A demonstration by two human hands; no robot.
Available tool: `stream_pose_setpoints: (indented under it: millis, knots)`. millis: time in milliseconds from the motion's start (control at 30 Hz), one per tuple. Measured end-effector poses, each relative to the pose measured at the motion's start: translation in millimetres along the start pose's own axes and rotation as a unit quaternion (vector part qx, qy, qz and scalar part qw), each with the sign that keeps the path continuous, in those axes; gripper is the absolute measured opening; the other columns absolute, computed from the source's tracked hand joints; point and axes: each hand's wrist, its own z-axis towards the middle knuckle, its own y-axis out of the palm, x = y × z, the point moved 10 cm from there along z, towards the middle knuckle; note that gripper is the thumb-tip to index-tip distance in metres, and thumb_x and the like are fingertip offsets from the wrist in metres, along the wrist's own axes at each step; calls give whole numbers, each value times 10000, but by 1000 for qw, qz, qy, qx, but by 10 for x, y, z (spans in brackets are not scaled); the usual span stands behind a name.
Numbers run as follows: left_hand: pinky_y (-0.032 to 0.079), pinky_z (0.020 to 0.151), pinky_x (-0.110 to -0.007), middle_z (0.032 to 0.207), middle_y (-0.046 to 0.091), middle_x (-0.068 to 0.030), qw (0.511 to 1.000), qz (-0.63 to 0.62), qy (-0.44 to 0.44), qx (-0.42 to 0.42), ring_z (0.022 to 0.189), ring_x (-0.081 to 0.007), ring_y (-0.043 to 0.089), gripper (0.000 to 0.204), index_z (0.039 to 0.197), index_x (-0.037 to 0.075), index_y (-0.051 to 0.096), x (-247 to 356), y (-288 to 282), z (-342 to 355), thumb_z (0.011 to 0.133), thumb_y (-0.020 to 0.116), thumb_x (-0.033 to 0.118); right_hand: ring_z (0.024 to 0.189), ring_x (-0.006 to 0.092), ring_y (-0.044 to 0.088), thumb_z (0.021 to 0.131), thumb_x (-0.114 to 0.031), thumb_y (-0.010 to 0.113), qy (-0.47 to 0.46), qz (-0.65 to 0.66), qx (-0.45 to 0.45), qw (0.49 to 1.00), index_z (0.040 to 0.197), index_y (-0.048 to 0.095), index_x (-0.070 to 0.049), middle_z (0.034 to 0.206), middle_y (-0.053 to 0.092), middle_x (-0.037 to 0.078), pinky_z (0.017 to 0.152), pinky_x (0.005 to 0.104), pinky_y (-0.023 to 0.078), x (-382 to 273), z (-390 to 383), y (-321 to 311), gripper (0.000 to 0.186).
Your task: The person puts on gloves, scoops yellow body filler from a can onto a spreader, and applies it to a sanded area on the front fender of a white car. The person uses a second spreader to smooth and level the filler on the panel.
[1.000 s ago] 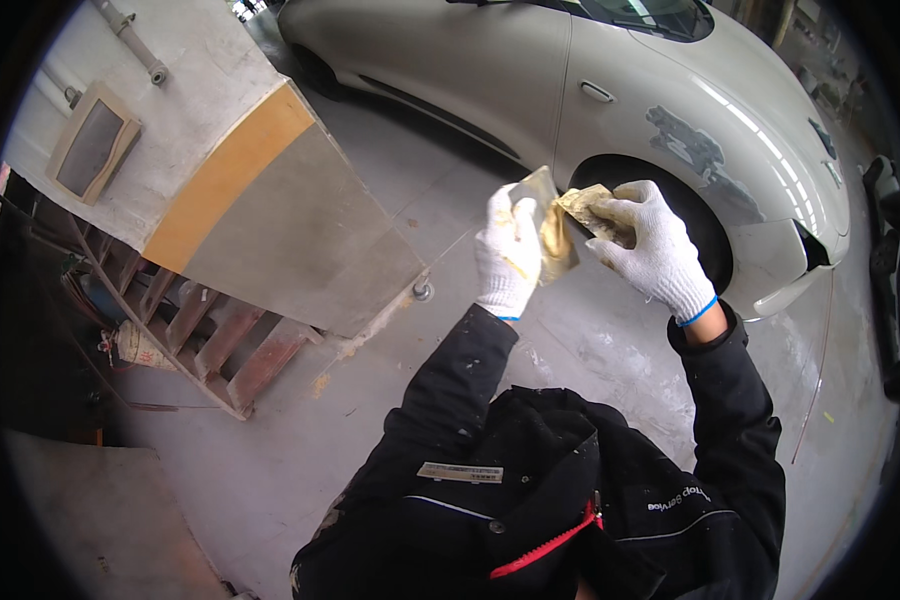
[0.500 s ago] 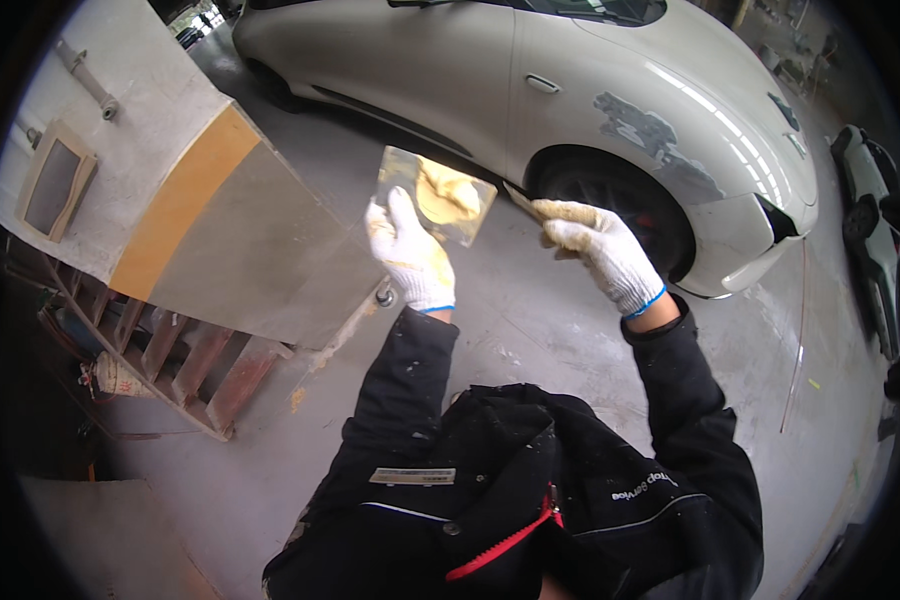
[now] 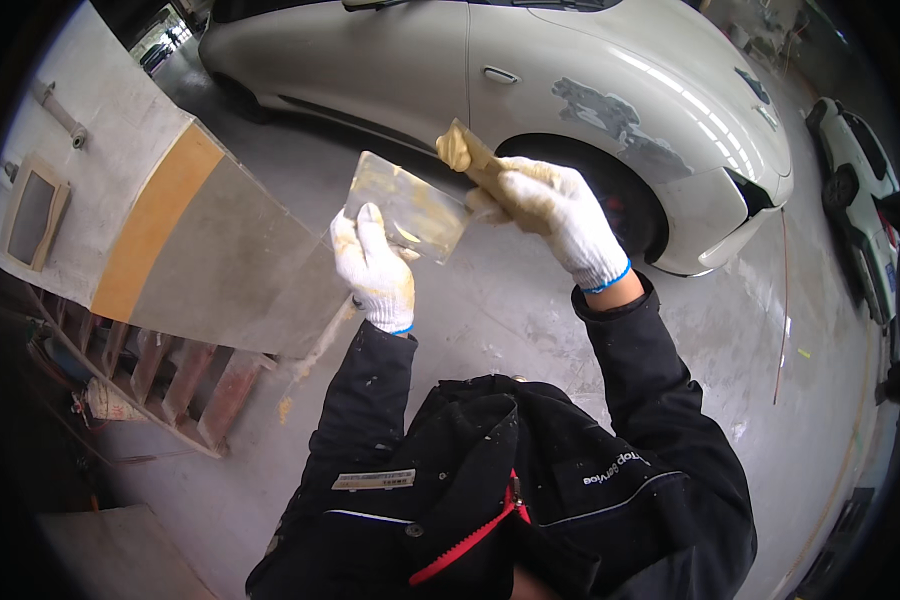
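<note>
My left hand (image 3: 375, 268), in a white knit glove, holds up a flat square metal plate (image 3: 410, 205) smeared with thin yellowish filler. My right hand (image 3: 550, 210), gloved the same way, grips a spreader blade (image 3: 467, 155) carrying a lump of yellow putty at its tip, just right of the plate's upper edge and apart from it. Behind both hands stands a white car (image 3: 470, 60) with grey sanded patches (image 3: 610, 115) on the body above its dark wheel arch.
A large leaning panel (image 3: 150, 210) with an orange stripe stands at the left over a rusty metal rack (image 3: 170, 375). The floor (image 3: 510, 320) is grey concrete. Another white car (image 3: 860, 170) stands at the far right.
The putty has left the plate and now sits on the spreader tip. My right hand has moved in beside the plate, and the car has shifted in view as my head turned.
</note>
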Motion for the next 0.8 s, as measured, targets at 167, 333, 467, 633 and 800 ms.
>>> stream_pose_setpoints:
  millis: [167,333,467,633,800]
  knots:
    - [537,947,-320,1160,660,-53,998,-33,0,-55,1051,-129,617,188,1238,4,647,-188,87,60,1112,576,124,1221,313,694,914,-248,848,-186,-356,-74,913,1322,773,-55,1444,652,188,1049,378,553,-208,-139,319,457]
    - [545,939,-329,1144,684,-80,996,58,65,-21,1043,-153,646,208,1245,-13,645,-96,-16,100,1105,600,135,1041,318,745,807,-278,879,-136,-535,55,832,1203,825,-70,1255,695,166,928,379,607,-290,-145,80,451]
    - [573,927,-377,1131,750,-157,971,191,139,-37,1037,-247,732,255,1295,3,633,68,134,71,1097,617,163,1014,335,746,837,-262,822,-68,-504,-71,858,1140,845,-101,1207,708,162,916,378,609,-172,-152,368,344]
    - [605,853,-406,1096,762,-245,947,268,151,-89,1028,-343,775,311,1338,22,621,9,326,66,1094,627,214,996,334,742,834,-291,814,-122,-547,82,824,1159,834,-123,1194,696,152,889,403,608,-525,-185,293,367]
    - [564,905,-332,1098,687,-55,995,91,-43,-23,1023,-142,651,208,1212,-15,658,-469,96,137,1083,623,144,1080,307,731,867,-288,818,-3,-543,-87,835,1219,829,-146,1219,683,152,967,386,593,-37,-134,297,380]
